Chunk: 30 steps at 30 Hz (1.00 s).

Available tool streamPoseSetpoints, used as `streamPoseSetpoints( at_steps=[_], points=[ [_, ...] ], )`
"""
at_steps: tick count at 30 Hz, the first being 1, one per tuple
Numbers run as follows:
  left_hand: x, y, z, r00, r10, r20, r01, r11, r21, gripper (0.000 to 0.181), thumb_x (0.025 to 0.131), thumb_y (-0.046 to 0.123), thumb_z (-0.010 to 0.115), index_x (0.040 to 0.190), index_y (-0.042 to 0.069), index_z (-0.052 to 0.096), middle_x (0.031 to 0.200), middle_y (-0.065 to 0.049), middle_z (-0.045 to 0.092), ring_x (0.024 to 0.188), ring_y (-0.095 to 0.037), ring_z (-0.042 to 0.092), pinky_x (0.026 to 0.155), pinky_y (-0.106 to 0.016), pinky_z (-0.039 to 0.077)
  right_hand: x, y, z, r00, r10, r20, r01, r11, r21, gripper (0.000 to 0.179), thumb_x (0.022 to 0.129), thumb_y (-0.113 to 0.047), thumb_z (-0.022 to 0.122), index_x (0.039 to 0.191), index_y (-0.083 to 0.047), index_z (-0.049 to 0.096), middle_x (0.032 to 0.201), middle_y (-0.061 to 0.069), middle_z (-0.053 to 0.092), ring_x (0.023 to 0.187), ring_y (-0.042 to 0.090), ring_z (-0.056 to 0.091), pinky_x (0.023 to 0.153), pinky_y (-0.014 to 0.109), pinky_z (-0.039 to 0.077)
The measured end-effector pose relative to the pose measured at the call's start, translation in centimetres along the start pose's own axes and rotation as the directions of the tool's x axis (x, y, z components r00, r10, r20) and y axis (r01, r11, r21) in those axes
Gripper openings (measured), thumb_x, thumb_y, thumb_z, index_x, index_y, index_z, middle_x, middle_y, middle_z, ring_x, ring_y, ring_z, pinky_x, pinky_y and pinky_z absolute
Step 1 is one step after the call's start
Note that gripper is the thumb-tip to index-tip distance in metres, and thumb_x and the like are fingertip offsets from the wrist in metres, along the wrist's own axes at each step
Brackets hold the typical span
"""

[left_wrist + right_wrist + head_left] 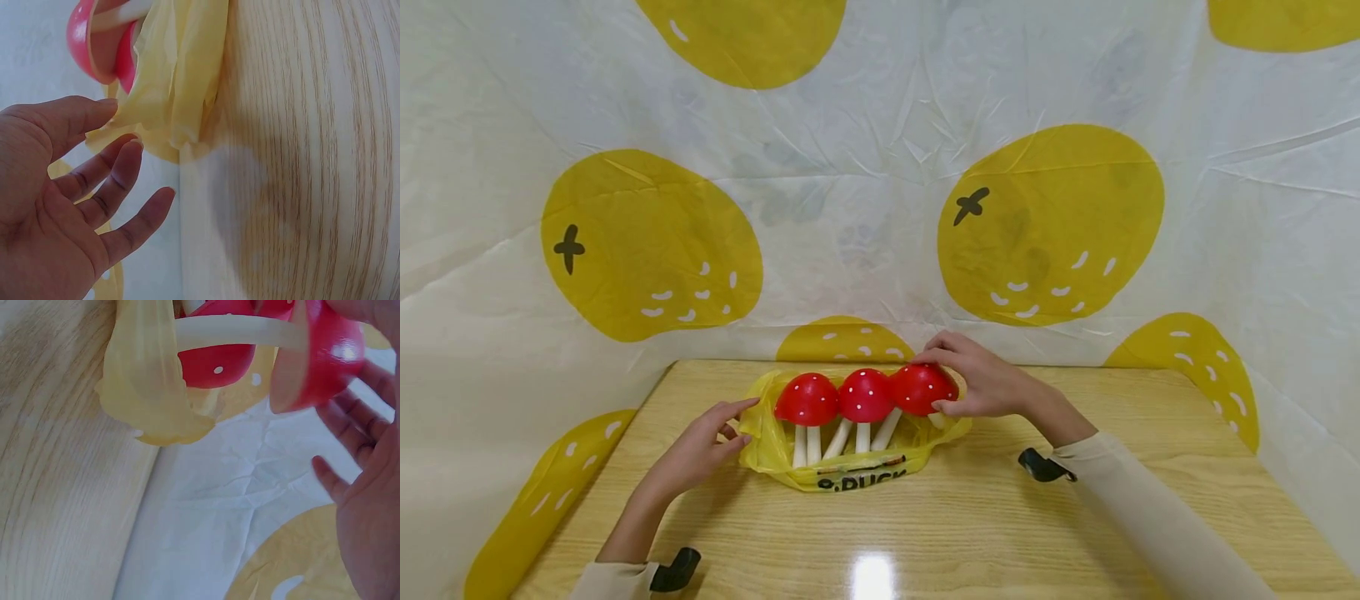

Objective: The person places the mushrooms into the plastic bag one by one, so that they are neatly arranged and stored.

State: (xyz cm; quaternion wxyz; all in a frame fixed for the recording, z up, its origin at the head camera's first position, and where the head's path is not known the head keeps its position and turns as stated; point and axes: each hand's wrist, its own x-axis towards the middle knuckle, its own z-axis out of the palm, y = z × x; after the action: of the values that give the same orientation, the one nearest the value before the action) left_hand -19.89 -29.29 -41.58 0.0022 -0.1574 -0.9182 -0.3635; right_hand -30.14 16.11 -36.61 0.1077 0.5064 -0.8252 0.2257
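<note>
A yellow plastic bag (835,477) with black lettering lies spread on the table and holds toy mushrooms with white-dotted red caps and several pale stems. My right hand (981,379) grips the cap of the rightmost toy mushroom (919,390), thumb in front and fingers behind; its pale stem (237,332) shows in the right wrist view. Beside it are a middle mushroom (865,396) and a left mushroom (810,400). At the bag's left edge is my left hand (698,446), fingers loosely bent and apart, with the fingertips right at the yellow plastic (181,69).
The bag sits near the back edge of a wooden table (880,533). Directly behind hangs a whitish cloth (850,225) printed with large yellow fruit shapes; it also runs along both sides. A black strap end (1047,465) sticks out at the right sleeve.
</note>
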Motion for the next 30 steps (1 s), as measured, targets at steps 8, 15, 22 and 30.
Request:
streamPoseSetpoints(
  at_steps=[8,15,22,30],
  points=[
    [0.02,0.14,0.09,1.0,-0.001,0.006,0.001,1.0,0.006,0.056,0.094,0.001,0.068,0.147,0.0,0.049,0.126,-0.018,0.059,0.089,-0.021,0.059,0.064,-0.025,0.053,-0.75,0.27,0.08,0.986,0.148,0.074,-0.154,0.984,0.093,0.072,0.085,-0.043,0.081,0.145,-0.013,0.053,0.137,0.001,0.053,0.124,0.024,0.053,0.1,0.05,0.051],
    [0.07,0.18,0.05,1.0,-0.01,0.007,0.01,1.0,0.008,0.057,0.094,0.001,0.069,0.147,0.001,0.05,0.12,-0.015,0.059,0.089,-0.021,0.058,0.064,-0.025,0.052,-0.94,0.24,0.0,0.972,0.206,0.116,-0.22,0.967,0.127,0.079,0.083,-0.053,0.079,0.148,-0.018,0.05,0.139,-0.002,0.052,0.124,0.017,0.055,0.102,0.052,0.05],
    [0.06,0.12,-0.01,1.0,-0.018,0.007,0.018,1.0,0.015,0.056,0.094,0.001,0.069,0.147,0.002,0.051,0.118,-0.014,0.06,0.089,-0.021,0.059,0.064,-0.024,0.052,-0.86,0.42,0.24,0.979,0.178,0.099,-0.189,0.975,0.116,0.073,0.086,-0.042,0.079,0.148,-0.016,0.05,0.139,0.001,0.054,0.125,0.02,0.053,0.101,0.053,0.05],
    [0.04,-0.1,0.08,1.0,-0.014,0.006,0.014,1.0,0.022,0.056,0.093,0.001,0.069,0.147,0.001,0.051,0.122,-0.016,0.06,0.088,-0.021,0.058,0.064,-0.025,0.052,-0.64,0.55,0.42,0.967,0.243,0.069,-0.248,0.965,0.078,0.07,0.087,-0.037,0.078,0.147,-0.013,0.051,0.128,0.0,0.056,0.116,0.019,0.058,0.097,0.051,0.053]
  ],
)
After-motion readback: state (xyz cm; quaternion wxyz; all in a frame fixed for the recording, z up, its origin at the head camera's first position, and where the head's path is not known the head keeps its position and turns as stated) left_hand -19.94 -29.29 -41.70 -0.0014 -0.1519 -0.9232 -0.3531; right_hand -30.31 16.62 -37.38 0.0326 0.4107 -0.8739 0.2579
